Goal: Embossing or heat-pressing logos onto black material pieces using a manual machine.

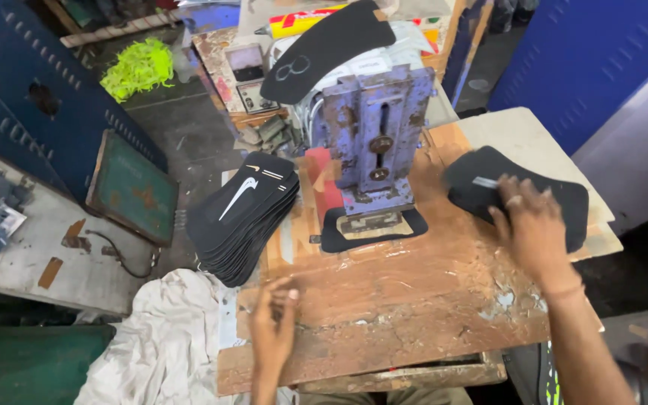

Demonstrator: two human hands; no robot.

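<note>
Nearest, left hand (273, 324) rested loose and empty at the tabletop's (384, 300) front edge, while right hand (532, 225) pressed open fingers on the black piece (466, 187) at the right edge, apparently picking it up, needing a pinch.
</note>
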